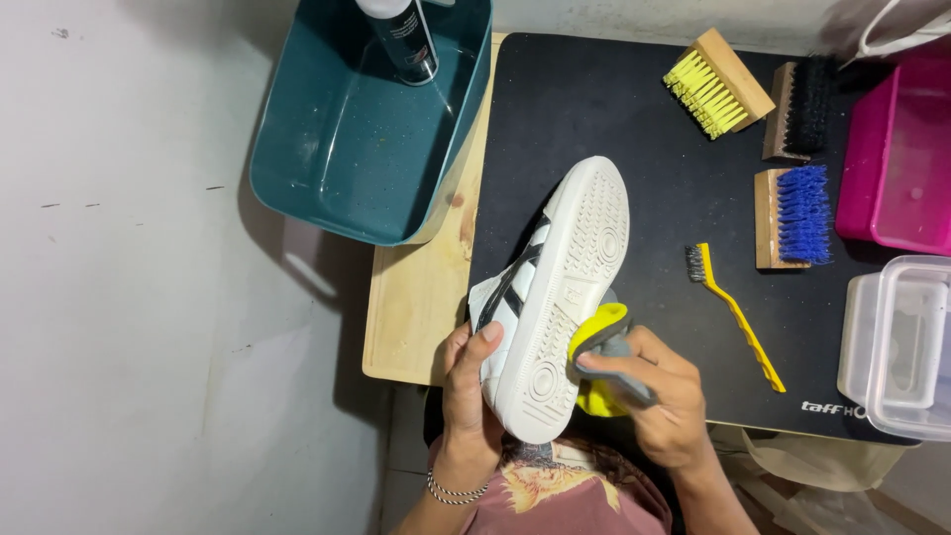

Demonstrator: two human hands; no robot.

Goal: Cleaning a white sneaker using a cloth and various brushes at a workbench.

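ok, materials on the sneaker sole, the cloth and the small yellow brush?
Sneaker sole: looks like off-white matte rubber, with moulded tread dots and rings. Cloth in the right hand: soft yellow-and-grey fabric, probably microfibre; it folds against the sole edge. Small brush: glossy yellow handle, likely plastic; its dark bristles could be wire, too small to tell. The left hand grips the sneaker's upper.
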